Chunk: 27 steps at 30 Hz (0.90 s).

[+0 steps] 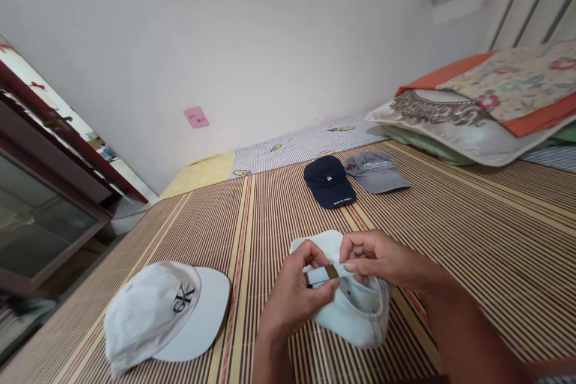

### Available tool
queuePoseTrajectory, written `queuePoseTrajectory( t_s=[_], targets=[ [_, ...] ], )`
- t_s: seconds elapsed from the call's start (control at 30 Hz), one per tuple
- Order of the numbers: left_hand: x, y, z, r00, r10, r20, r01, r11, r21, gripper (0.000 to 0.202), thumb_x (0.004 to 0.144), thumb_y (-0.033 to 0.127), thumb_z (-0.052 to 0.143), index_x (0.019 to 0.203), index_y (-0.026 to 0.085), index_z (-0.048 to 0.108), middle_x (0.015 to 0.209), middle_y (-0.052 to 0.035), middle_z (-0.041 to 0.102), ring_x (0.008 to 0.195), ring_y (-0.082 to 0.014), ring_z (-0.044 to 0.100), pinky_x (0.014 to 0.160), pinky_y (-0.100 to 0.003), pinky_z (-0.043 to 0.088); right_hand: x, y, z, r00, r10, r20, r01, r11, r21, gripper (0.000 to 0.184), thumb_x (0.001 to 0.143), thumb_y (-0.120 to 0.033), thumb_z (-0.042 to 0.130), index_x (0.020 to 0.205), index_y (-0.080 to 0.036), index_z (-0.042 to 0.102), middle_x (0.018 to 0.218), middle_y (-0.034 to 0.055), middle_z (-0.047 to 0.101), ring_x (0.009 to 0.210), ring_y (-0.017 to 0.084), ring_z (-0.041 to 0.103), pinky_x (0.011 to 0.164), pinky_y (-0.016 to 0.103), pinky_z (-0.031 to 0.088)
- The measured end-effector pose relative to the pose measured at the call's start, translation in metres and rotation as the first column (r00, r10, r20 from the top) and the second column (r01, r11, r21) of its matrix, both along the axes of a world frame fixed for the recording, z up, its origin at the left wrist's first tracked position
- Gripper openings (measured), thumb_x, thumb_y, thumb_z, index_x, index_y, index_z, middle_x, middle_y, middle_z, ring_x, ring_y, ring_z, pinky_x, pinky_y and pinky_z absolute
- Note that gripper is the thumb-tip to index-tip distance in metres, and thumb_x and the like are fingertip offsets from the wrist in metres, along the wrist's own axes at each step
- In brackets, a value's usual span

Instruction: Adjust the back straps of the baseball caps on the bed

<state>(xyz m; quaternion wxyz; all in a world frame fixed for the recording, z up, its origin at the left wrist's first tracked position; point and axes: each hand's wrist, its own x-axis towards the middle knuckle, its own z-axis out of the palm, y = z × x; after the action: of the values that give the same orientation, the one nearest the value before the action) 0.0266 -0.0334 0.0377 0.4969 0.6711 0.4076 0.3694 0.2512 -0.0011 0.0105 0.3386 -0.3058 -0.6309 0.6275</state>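
Observation:
A pale blue-white baseball cap (355,327) rests on the striped bamboo mat, its back strap raised between my hands. My left hand (299,285) pinches the strap at its brown-gold buckle (332,271), thumb below and fingers above. The strap's other side, right of the buckle, is pinched between the thumb and fingers of my right hand (380,258). Part of the cap's brim shows behind my fingers; my hands hide some of the crown. To the left lies a white cap (150,306) with black "CK" letters, its brim pointing right.
Farther back on the mat (265,210), a navy cap (327,180) touches a grey cap (375,171). Pillows (450,123) with an orange floral cover (508,81) lie at the back right. A pink note (196,117) is on the wall; a glass-fronted cabinet (40,204) stands left.

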Motion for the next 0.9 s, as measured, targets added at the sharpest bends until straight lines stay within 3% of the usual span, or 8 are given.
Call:
queuePoseTrajectory(
  t_s=[0.3, 0.5, 0.67, 0.9],
  targets=[
    [0.0, 0.001, 0.003, 1.0, 0.0, 0.0, 0.0, 1.0, 0.015, 0.019, 0.073, 0.017, 0.074, 0.085, 0.02, 0.059, 0.08, 0.0032, 0.059, 0.068, -0.013, 0.048, 0.062, -0.027, 0.037, -0.001, -0.002, 0.002, 1.0, -0.005, -0.008, 0.005, 1.0, 0.025, 0.028, 0.084, -0.043, 0.078, 0.086, -0.019, 0.066, 0.063, -0.0035, 0.064, 0.058, 0.012, 0.057, 0.056, 0.024, 0.04],
    [0.0, -0.001, 0.002, 0.999, -0.018, 0.03, 0.019, 0.999, -0.047, 0.024, 0.072, 0.022, 0.078, 0.087, 0.02, 0.059, 0.081, 0.0027, 0.061, 0.067, -0.0127, 0.048, 0.061, -0.026, 0.037, 0.001, 0.0, -0.002, 0.997, 0.006, -0.079, -0.004, 1.0, 0.03, 0.028, 0.084, -0.042, 0.08, 0.086, -0.018, 0.066, 0.065, -0.0031, 0.065, 0.058, 0.01, 0.057, 0.055, 0.022, 0.04],
    [-0.001, -0.002, 0.007, 1.0, -0.006, 0.019, 0.006, 1.0, -0.01, 0.022, 0.072, 0.017, 0.074, 0.088, 0.02, 0.06, 0.081, 0.0032, 0.06, 0.068, -0.0129, 0.049, 0.062, -0.026, 0.038, 0.0, 0.001, 0.0, 0.997, 0.073, -0.021, -0.072, 0.996, 0.046, 0.031, 0.088, -0.046, 0.077, 0.094, -0.017, 0.068, 0.064, -0.003, 0.065, 0.059, 0.011, 0.058, 0.058, 0.022, 0.041],
    [0.003, -0.004, 0.01, 1.0, 0.004, -0.004, -0.004, 1.0, 0.013, 0.02, 0.072, 0.017, 0.074, 0.087, 0.02, 0.061, 0.08, 0.0031, 0.061, 0.067, -0.013, 0.049, 0.062, -0.027, 0.038, 0.001, 0.002, -0.001, 0.997, 0.071, -0.041, -0.069, 0.996, 0.059, 0.031, 0.087, -0.047, 0.077, 0.087, -0.017, 0.066, 0.063, -0.0029, 0.064, 0.057, 0.01, 0.056, 0.054, 0.021, 0.04]
  ],
)
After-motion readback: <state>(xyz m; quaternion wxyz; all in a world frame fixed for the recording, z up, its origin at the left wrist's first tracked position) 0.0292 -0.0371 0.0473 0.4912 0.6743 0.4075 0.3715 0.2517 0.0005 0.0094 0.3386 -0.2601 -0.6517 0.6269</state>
